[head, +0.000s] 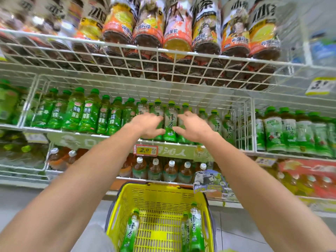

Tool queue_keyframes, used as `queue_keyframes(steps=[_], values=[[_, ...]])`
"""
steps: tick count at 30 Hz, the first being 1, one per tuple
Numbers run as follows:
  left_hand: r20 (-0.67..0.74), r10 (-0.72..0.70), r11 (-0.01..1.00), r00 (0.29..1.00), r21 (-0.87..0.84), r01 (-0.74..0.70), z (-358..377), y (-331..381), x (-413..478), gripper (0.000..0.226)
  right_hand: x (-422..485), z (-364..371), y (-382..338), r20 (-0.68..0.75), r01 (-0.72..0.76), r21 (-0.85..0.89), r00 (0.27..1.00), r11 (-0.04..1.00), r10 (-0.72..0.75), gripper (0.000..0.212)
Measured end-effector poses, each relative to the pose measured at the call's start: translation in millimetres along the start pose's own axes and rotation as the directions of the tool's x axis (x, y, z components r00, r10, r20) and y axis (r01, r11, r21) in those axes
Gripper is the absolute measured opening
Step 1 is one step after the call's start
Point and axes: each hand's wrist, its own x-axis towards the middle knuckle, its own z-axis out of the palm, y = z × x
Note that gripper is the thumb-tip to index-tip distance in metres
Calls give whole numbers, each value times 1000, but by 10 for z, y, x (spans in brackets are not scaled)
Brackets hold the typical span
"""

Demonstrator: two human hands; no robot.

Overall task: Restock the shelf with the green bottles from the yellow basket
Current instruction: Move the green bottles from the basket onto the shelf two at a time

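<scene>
Both arms were stretched up to the middle shelf (pixel 60 131), where a bottle (pixel 170 122) marked 绿茶 stood at the front edge among a row of its like. The left hand (pixel 147 124) and right hand (pixel 194 126) flanked it closely, fingers spread and loosened, clasping nothing. The blur hid whether the thumbs touched its base. Just below on the shelf rail hung a yellow tag (pixel 145 150) reading 2.0. To the left stood darker green teas (pixel 89 113) labelled 青梅绿茶. Overhead, the top-shelf drinks (pixel 205 30) carried large black characters, too smeared for me to read. Brown teas (pixel 171 170) with white caps filled the shelf beneath. Down by the person's knees sat the yellow basket (pixel 127 190), with three 绿茶 spares (pixel 131 231) lying in it, one at the left and two together at the right.
</scene>
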Motion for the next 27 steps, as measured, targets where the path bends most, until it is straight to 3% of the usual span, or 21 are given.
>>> queue_keyframes(steps=[9,13,21,27], values=[[54,-2,999,999,-34,4,617,401,-741,61,-929,587,-64,19,-11,58,1000,998,10,69],[135,-8,998,991,-57,16,1026,504,-937,68,-1240,1014,-19,80,-35,113,996,993,27,69],[262,-11,995,965,-92,36,1599,564,-1137,72,-1606,1777,48,263,-130,139,960,982,90,66],[323,-5,990,947,-133,50,2011,429,-1172,69,-1729,2379,193,417,-242,95,890,966,182,68]])
